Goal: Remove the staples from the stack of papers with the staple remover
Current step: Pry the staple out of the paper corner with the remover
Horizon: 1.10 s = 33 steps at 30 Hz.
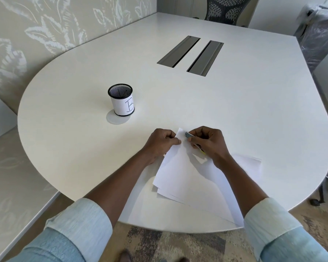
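Both forearms reach forward from the bottom of the view and converge toward the middle, bare from the wrists back to the pale blue left sleeve [80,220] and right sleeve [273,224]. The left hand [162,141] is curled, knuckles up, its thumb and fingers pinching the far corner of the stack of papers [178,167]. The right hand [206,142] sits just beside it, fingers curled round the staple remover [188,134], whose metal tip points at that pinched corner. The hands are close but apart.
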Each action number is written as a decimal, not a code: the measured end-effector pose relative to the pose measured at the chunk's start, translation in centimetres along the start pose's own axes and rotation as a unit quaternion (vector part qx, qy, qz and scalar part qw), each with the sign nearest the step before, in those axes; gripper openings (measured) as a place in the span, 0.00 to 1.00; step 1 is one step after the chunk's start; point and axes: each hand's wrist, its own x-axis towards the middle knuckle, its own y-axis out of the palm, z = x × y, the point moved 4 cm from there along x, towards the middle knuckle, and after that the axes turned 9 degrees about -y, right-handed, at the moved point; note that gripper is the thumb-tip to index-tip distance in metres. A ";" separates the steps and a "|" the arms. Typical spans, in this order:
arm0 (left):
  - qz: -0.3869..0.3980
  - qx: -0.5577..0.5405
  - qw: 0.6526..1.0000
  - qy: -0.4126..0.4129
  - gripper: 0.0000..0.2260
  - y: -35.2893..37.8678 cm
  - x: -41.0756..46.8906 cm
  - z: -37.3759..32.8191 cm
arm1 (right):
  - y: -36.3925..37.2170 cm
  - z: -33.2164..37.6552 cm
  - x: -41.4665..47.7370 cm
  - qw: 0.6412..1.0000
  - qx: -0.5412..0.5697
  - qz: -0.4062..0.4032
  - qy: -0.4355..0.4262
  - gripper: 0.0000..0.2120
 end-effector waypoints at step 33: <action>-0.050 0.043 0.994 0.090 0.09 0.4 -1.6 0.1 | 3.0 -1.4 -3.8 0.991 -0.044 -0.128 0.000 0.03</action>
